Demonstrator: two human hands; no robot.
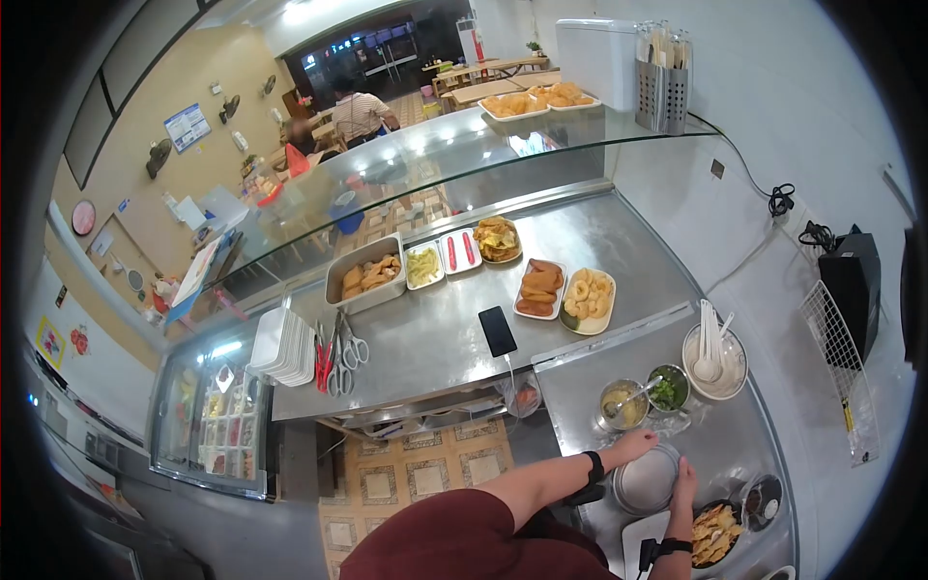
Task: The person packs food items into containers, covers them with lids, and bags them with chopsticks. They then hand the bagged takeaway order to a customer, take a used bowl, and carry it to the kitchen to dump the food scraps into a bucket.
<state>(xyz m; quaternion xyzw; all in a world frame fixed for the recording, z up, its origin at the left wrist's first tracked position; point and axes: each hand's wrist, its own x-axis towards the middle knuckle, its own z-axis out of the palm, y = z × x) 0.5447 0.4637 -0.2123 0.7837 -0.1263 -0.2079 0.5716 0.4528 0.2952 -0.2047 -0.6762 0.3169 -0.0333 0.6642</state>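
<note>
Near the bottom right, a round grey metal lid or plate (646, 479) lies between my two hands on the steel counter. My left hand (630, 449) touches its upper left edge, and my right hand (684, 483) is at its right edge. The fingers of both hands are partly hidden, and their grip is hard to make out. Just above are a metal bowl of yellowish sauce (624, 404) with a spoon and a bowl of chopped greens (668, 388). A dark bowl of fried strips (716, 534) sits below my right hand.
White spoons (709, 358) rest in a large bowl at the right. A phone (498, 331) with a cable, food trays (365, 274), scissors (348, 354) and stacked white trays (282, 348) are farther left. Beyond a glass shelf (464, 176), a person (360, 114) is visible.
</note>
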